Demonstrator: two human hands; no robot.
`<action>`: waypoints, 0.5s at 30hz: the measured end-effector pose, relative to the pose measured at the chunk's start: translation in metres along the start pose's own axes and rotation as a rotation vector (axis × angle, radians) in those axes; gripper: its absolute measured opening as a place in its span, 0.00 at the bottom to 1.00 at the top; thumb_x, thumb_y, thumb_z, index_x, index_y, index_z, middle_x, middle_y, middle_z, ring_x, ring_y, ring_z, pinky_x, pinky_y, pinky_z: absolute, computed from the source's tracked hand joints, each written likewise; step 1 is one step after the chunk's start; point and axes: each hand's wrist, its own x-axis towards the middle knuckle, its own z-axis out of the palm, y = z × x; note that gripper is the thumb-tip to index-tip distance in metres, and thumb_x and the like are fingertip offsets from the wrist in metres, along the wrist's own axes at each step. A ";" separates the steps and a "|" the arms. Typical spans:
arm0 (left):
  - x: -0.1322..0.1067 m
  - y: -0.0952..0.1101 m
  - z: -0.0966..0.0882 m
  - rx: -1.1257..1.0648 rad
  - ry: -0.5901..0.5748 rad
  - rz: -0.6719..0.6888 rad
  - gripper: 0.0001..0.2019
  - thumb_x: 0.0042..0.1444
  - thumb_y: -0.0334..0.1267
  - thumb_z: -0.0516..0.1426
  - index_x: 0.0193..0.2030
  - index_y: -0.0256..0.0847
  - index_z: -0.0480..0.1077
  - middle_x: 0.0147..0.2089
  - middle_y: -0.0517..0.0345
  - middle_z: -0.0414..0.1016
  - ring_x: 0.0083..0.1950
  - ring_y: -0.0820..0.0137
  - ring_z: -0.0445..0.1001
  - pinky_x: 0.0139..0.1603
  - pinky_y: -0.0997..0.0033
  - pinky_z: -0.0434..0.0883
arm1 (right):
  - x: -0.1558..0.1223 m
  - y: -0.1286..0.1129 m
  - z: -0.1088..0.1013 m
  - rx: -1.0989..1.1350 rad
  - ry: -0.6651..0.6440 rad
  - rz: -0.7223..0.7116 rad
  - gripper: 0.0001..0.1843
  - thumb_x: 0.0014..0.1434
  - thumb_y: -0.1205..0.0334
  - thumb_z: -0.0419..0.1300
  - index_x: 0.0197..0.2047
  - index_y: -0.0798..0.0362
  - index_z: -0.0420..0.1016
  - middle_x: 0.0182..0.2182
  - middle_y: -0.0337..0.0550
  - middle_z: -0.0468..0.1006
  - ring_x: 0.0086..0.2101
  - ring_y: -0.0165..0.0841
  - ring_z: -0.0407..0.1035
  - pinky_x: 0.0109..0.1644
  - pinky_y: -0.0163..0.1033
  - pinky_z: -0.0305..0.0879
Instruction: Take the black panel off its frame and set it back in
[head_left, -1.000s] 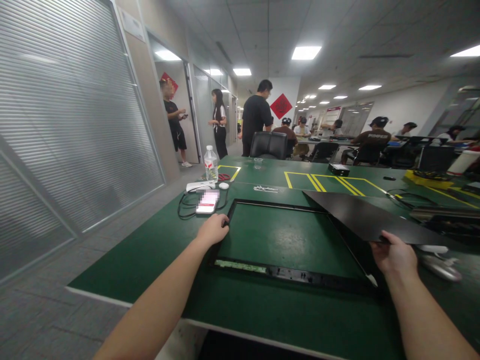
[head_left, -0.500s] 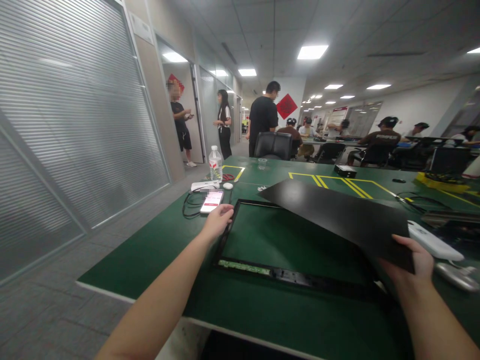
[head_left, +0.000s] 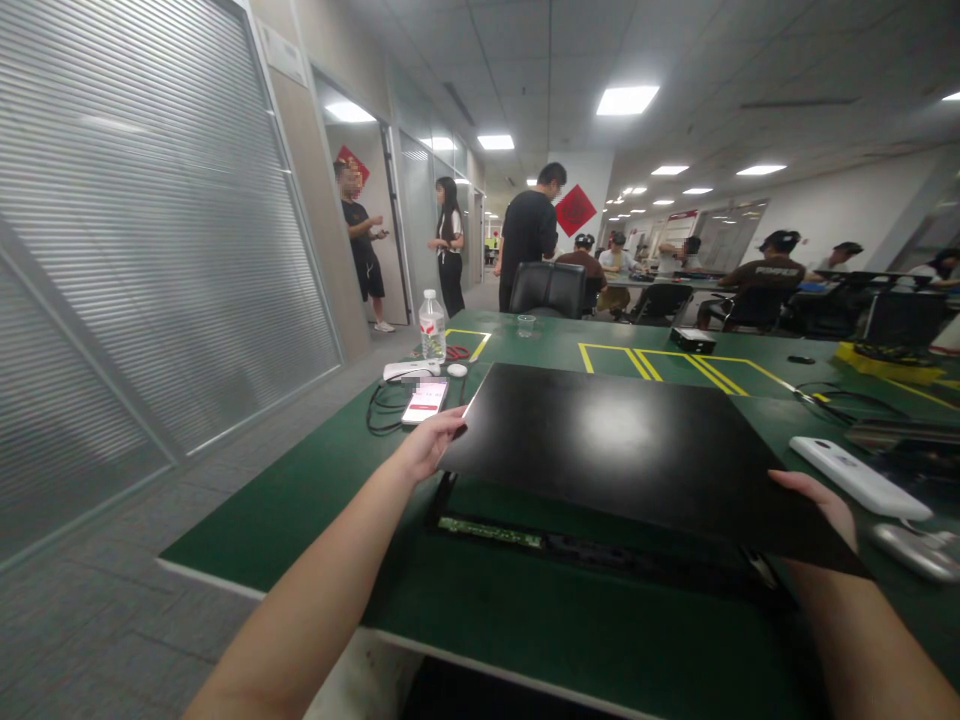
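A thin, flat black panel (head_left: 600, 440) with a bright reflection is held nearly level between my two hands. My left hand (head_left: 433, 443) pinches its left edge close to the far corner. On the other side, my right hand (head_left: 821, 510) grips the right edge, thumb on top and the other fingers hidden underneath. Below the panel a black rectangular frame (head_left: 615, 553) lies on the table, mostly covered; its near side and part of its left side show. A strip of green circuit board (head_left: 487, 532) sits in the frame's near left part.
The green table (head_left: 300, 530) carries a phone (head_left: 425, 400) with black cable, a water bottle (head_left: 432, 328), red scissors (head_left: 457, 352) and a plastic cup (head_left: 526, 325). At right are a white elongated device (head_left: 855, 478) and a silver object (head_left: 916, 552). Several people are farther back.
The panel has swung left and levelled out over the frame. My left hand, earlier at the frame's left side, now holds the panel's left edge. My right hand keeps its grip.
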 end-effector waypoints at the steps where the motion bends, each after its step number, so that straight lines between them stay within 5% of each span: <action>1: 0.000 0.000 0.000 0.007 -0.014 0.008 0.25 0.46 0.27 0.65 0.54 0.32 0.80 0.40 0.45 0.86 0.37 0.59 0.84 0.34 0.70 0.76 | -0.006 -0.001 0.005 0.030 0.053 0.014 0.08 0.50 0.66 0.62 0.36 0.50 0.77 0.29 0.50 0.85 0.36 0.51 0.82 0.36 0.50 0.82; 6: 0.002 0.006 -0.001 -0.047 -0.011 0.085 0.25 0.43 0.28 0.63 0.51 0.32 0.81 0.38 0.47 0.86 0.36 0.60 0.84 0.34 0.71 0.75 | -0.024 -0.006 0.020 -0.045 -0.095 0.212 0.17 0.52 0.69 0.64 0.46 0.55 0.80 0.30 0.50 0.85 0.32 0.47 0.82 0.34 0.45 0.81; 11: -0.004 0.014 0.003 -0.113 0.067 0.178 0.20 0.44 0.29 0.61 0.47 0.33 0.82 0.39 0.51 0.86 0.37 0.63 0.83 0.41 0.69 0.77 | -0.022 0.001 0.023 -0.135 -0.279 0.243 0.26 0.51 0.68 0.67 0.55 0.49 0.80 0.39 0.46 0.87 0.35 0.45 0.83 0.40 0.46 0.82; 15: -0.008 0.017 0.009 -0.124 0.076 0.250 0.18 0.42 0.30 0.62 0.43 0.33 0.82 0.38 0.51 0.86 0.42 0.58 0.83 0.45 0.66 0.78 | -0.016 0.008 0.024 -0.170 -0.421 0.154 0.21 0.51 0.62 0.67 0.50 0.48 0.83 0.44 0.48 0.87 0.44 0.50 0.82 0.47 0.51 0.81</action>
